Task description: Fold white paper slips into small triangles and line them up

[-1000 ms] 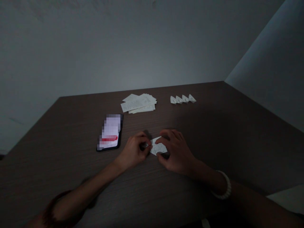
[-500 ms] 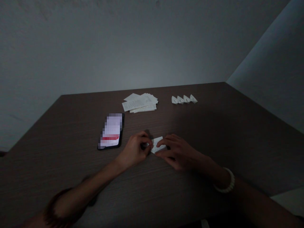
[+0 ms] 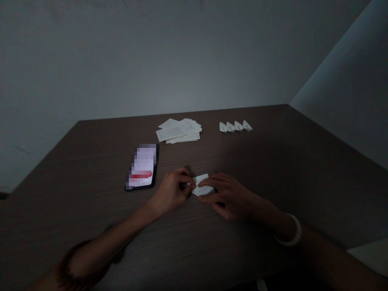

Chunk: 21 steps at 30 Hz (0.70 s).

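A small piece of folded white printed paper (image 3: 203,188) lies on the dark table between my hands. My left hand (image 3: 176,188) pinches its left end between thumb and fingertips, which partly cover it. From the right, my right hand (image 3: 228,196) rests its fingertips on top of the paper, thumb and index finger apart, with more print showing between them. A bracelet of pale beads (image 3: 293,232) circles my right wrist, and a dark band (image 3: 74,262) is around my left forearm.
Left of my hands lies a phone (image 3: 142,167), its screen lit and blurred out. Farther back is a loose pile of printed paper slips (image 3: 179,131). Several small folded paper pieces (image 3: 235,127) stand in a row to its right. A wall (image 3: 182,60) rises behind the table.
My right fingers have shifted slightly on the paper, and a little more of its printed surface shows between them. My left hand keeps its pinch in the same place.
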Motion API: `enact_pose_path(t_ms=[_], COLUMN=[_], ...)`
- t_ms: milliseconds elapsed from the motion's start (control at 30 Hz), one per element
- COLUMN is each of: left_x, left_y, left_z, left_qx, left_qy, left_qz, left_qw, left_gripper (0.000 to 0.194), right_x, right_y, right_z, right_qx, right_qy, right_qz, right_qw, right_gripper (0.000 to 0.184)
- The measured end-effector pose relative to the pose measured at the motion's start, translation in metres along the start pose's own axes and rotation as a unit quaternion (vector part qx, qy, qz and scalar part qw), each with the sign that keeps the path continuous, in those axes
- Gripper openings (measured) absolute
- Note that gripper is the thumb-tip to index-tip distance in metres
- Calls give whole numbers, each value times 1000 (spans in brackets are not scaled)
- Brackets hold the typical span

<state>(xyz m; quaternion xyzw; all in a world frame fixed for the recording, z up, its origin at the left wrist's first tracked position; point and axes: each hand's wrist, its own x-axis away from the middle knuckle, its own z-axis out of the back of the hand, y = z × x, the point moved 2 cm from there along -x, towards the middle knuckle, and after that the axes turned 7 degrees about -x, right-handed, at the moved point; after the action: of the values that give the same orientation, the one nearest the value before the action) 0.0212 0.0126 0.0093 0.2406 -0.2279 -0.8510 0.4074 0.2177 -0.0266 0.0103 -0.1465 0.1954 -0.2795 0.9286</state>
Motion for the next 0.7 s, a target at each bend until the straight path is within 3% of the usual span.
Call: enact_pose_path(t_ms=[200, 467, 700], left_x=[3, 0, 2], left_y=[-1, 2, 0], left_z=[1, 2, 1], left_qx=[12, 9, 10], left_qy=[-1, 1, 5], left_qz=[-6, 9, 2], left_qw=[1000, 1000, 1000], left_gripper=[11, 11, 13], right_x=[1, 1, 0], right_y=[4, 4, 3], right_z=[-5, -4, -3], right_qx=[-4, 7, 10], right_qy=[27, -9, -2], right_qz=[28, 15, 21], right_qw=[999, 1000, 1000], right_gripper=[27, 29, 27])
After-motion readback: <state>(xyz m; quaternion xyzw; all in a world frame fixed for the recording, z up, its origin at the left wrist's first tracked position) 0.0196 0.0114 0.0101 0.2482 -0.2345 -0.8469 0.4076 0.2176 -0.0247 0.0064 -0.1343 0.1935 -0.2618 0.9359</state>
